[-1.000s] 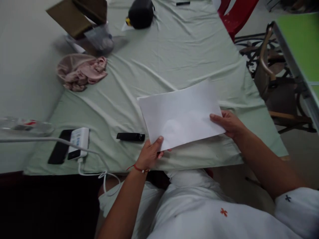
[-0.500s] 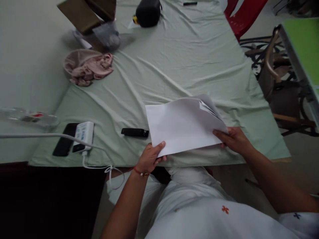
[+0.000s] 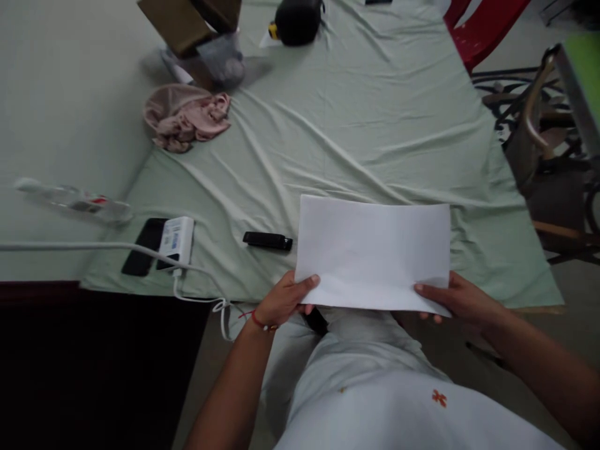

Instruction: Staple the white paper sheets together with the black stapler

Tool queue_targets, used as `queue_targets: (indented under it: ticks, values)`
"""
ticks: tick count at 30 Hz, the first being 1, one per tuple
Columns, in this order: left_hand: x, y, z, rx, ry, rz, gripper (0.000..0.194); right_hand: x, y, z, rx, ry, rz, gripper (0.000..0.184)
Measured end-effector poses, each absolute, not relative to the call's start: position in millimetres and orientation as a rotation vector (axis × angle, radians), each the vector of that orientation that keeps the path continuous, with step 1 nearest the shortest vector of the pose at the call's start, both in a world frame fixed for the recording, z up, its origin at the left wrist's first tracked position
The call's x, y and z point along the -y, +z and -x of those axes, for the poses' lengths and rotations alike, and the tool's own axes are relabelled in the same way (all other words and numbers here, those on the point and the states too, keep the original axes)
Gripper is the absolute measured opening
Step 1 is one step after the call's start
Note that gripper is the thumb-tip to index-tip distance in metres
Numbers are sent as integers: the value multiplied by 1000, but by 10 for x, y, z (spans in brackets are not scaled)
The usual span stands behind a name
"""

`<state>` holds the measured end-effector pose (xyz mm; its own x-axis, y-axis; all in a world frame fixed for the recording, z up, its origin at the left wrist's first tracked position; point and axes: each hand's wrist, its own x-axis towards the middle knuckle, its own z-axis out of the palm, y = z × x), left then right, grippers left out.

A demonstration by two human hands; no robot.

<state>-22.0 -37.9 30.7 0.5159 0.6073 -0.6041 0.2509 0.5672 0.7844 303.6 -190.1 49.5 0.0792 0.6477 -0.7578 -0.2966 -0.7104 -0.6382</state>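
White paper, its upper face blank, spans the gap between my hands over the table's near edge. My left hand pinches its lower left corner, thumb on top and fingers underneath. At the lower right, my right hand grips it the same way, fingertips showing below the edge. Whether it is one sheet or several cannot be told from above. A black stapler lies on the cloth just left of the paper, apart from my left hand.
A pale green cloth covers the table. At left are a phone, a white power bank with a cable, and a plastic bottle. Farther back lie pink fabric, a cardboard box and a black case. A red chair stands right.
The paper has flattened and squared up; its raised right side, where layered edges showed, has come down. My right hand has moved lower. The view has shifted slightly.
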Motion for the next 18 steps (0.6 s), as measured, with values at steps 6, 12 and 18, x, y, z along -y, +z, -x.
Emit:
queue_targets:
  ticks: [6,12,18]
  values:
    - [359,307,287,-1075,493,-828,55,1786,563,-3047,378,1551,1758,52]
    - [350,264,420,-1243,690,-932,52,1652,460,-3047,362,1542,1752,58]
    - [176,224,646,-1665,1042,-1658,19,1459,375,-3025,423,1590,1744,52]
